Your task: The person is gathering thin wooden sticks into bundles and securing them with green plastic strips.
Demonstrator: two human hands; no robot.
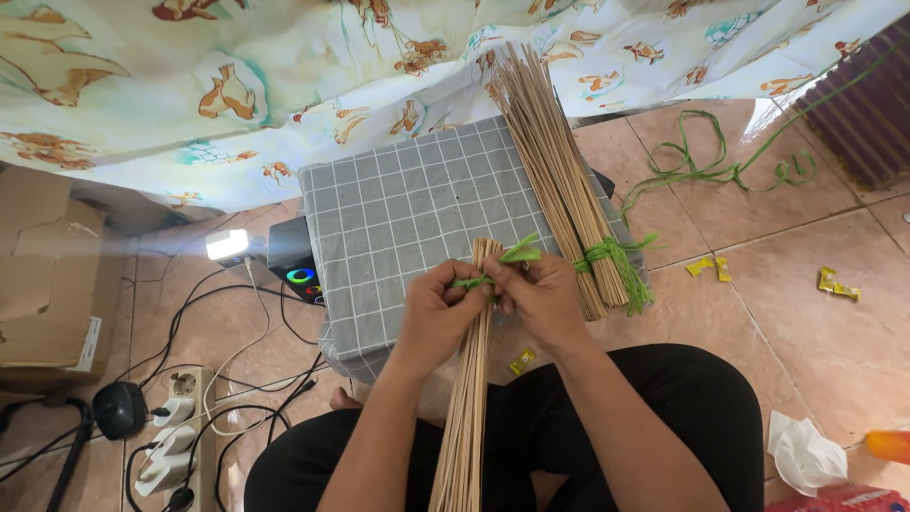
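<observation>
Fingers of the left hand [438,305] and right hand [540,292] are pinched on a green strip [502,264] wrapped round a bundle of thin sticks [466,398] over the person's lap. Whether it is knotted seems unclear. A second tied bundle [559,180] lies just beside, on a grey checked cloth [398,209].

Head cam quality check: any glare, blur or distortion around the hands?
Head view: even daylight, soft shadows; the left hand and right hand on the green plastic strip around the thin tan stick bundle are sharp. A small white lamp blows out with floor glare beside it; a bright patch hits the tiled floor at upper right. Wide-angle bending shows at the edges.
</observation>
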